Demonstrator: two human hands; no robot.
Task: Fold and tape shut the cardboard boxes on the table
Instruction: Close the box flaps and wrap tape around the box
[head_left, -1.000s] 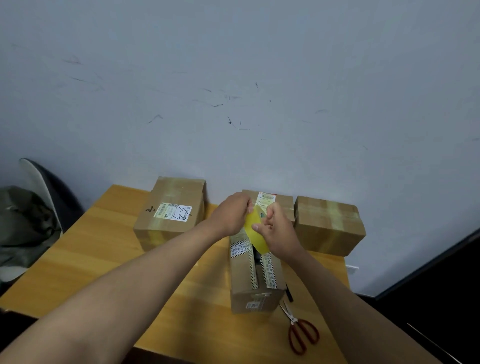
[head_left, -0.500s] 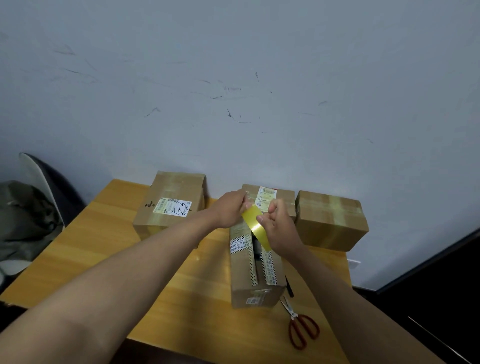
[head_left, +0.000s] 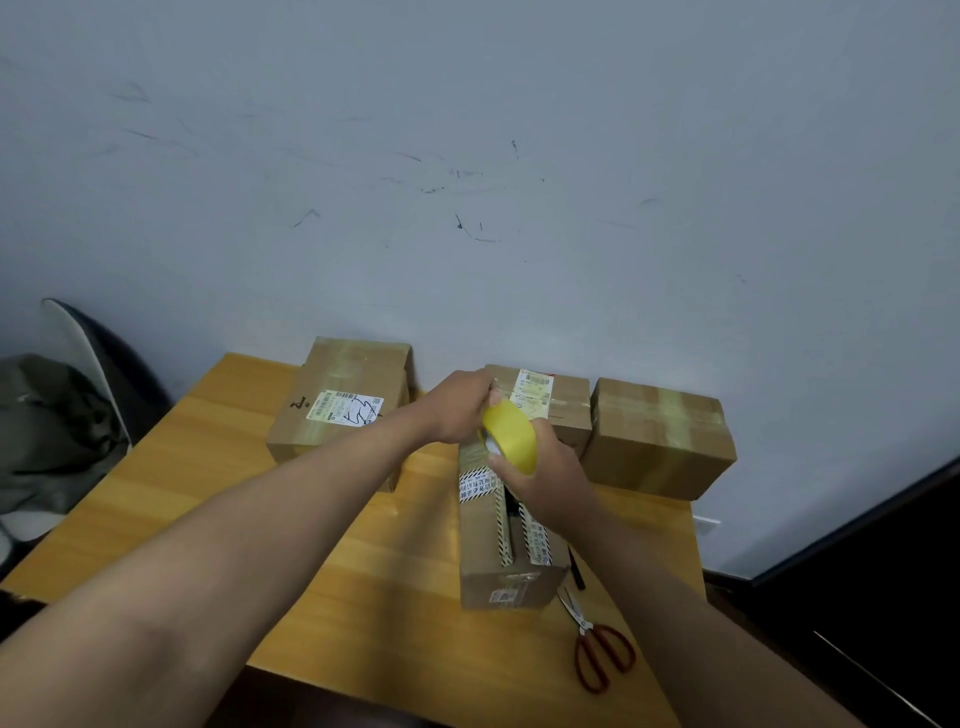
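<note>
The cardboard box being worked on (head_left: 506, 545) lies lengthwise on the wooden surface (head_left: 322, 571), its top flaps folded in but with a dark gap running along the centre seam between 2 strips of striped printed tape. The right hand (head_left: 540, 478) is clamped on a yellow tape roll (head_left: 511, 436), fingers curled round its outer band, holding it above the far end of that box. The left hand (head_left: 462, 410) reaches to the same end with fingers bent, seemingly pinching the free end of the tape, though the pinch itself is hidden behind the roll, so I cannot tell for certain. The box looks light and fairly stiff, yet the flaps would likely spring up unless pressed flat, so bearing down beside the seam seems the sensible hold. The roll is rigid and smooth; gripping through or round its ring gives control, while the loose tape is thin, sticky and prone to folding on itself. 3 other boxes stand at the back near the wall: 1 with a white label (head_left: 343, 405), 1 behind the hands (head_left: 563, 405), 1 on the right (head_left: 660, 436), all seemingly taped. Red-handled scissors (head_left: 597, 644) lie near the front edge.
</note>
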